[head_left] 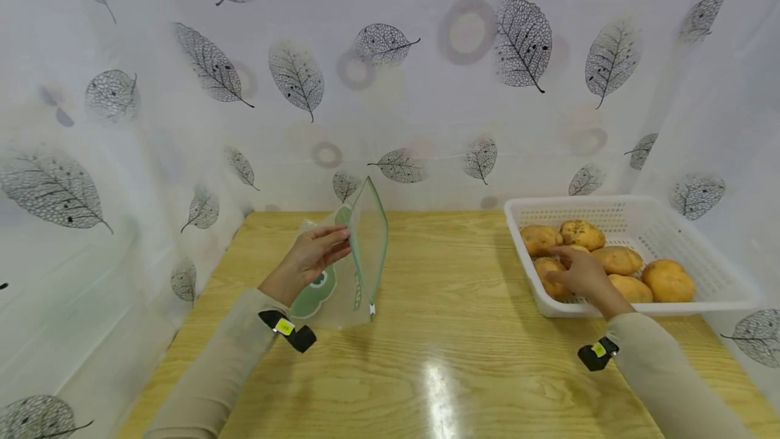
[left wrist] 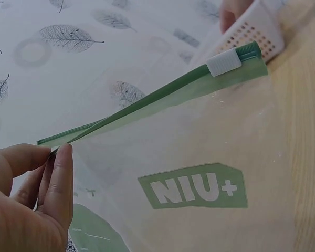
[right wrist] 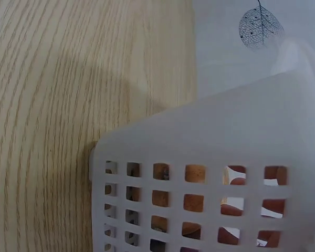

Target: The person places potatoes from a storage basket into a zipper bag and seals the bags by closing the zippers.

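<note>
My left hand (head_left: 313, 256) pinches the top edge of a clear zip bag (left wrist: 199, 142) between thumb and fingers. The bag has a green zip strip, a white slider (left wrist: 224, 63) and green printing, and its mouth gapes in the head view. Over on the right, my right hand (head_left: 581, 273) reaches down into a white plastic basket (head_left: 719, 276). Its thumb and forefinger are spread at a potato (head_left: 547, 269) in the basket's front left corner. In the right wrist view the basket's wall hides most of that hand, with bits of fingers showing through the holes.
Several more potatoes (head_left: 668, 281) lie in the basket, mostly toward its left and front. Basket and bag are on a wooden table (head_left: 451, 330). A white curtain (head_left: 426, 107) with leaf prints hangs behind the table and along both sides.
</note>
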A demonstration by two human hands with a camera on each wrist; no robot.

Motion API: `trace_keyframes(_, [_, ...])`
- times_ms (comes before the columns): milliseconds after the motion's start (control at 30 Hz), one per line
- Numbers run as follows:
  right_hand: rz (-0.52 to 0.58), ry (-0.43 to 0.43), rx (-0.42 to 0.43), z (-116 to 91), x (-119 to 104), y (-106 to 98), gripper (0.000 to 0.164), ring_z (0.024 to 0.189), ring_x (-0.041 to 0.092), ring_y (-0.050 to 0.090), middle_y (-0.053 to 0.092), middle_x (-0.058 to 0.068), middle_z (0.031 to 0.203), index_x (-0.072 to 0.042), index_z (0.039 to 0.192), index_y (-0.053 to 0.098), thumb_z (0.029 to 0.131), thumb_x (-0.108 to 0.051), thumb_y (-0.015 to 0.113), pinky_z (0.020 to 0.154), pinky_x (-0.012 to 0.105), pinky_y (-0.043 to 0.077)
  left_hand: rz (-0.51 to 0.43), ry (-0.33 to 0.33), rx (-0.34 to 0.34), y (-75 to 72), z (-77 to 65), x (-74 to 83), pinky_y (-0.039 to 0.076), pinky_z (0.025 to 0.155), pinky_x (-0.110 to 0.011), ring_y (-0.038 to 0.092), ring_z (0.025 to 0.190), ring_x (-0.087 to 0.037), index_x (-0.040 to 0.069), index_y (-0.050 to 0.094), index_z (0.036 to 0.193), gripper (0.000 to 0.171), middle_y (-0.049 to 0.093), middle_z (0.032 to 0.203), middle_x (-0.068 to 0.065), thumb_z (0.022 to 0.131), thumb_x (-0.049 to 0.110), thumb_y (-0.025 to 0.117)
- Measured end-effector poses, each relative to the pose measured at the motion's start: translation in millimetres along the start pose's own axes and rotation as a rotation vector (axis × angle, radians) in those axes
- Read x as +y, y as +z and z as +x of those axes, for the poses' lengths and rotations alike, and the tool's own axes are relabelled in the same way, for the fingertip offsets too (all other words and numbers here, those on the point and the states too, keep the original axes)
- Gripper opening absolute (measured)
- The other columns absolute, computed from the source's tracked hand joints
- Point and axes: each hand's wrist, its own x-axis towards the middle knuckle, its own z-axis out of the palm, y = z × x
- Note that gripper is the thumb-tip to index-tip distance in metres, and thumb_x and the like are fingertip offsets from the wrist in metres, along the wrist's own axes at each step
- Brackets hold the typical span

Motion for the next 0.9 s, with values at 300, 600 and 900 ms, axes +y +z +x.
trace_keyframes(300, [-0.258,-0.064,0.008,3.8,-1.0,8.2,0.06,0.111,0.055,0.049,0.052,0.035,0.125,0.011,0.129,0.049,0.087,-0.028,0.067,0.09,0.067,0.043,0.002,0.003,-0.009,1.8,-0.6,0.7,0.061,0.074,-0.023,0.068,0.076,-0.013,0.011,0.07,0.084,0.02,0.067,0.082,-0.003,0.094,-0.002,0.058])
trace_keyframes(600, [-0.302,-0.012,-0.015,3.5,-5.9,8.0,0.067,0.111,0.055,0.049,0.051,0.034,0.128,0.01,0.132,0.047,0.087,-0.037,0.064,0.086,0.068,0.044,-0.002,0.006,-0.01,0.4,-1.1,0.5,0.061,0.074,-0.023,0.068,0.075,-0.013,0.01,0.069,0.086,0.018,0.067,0.082,-0.004,0.094,-0.002,0.058])
trace_keyframes(900, [-0.188,-0.016,-0.02,-1.1,-4.2,-0.9,0.074,0.113,0.058,0.045,0.047,0.038,0.129,0.011,0.134,0.044,0.085,-0.038,0.069,0.088,0.069,0.043,-0.003,-0.005,-0.007,0.2,-2.2,1.2,0.061,0.074,-0.023,0.068,0.075,-0.013,0.004,0.065,0.098,0.011,0.067,0.082,-0.004,0.094,-0.002,0.056])
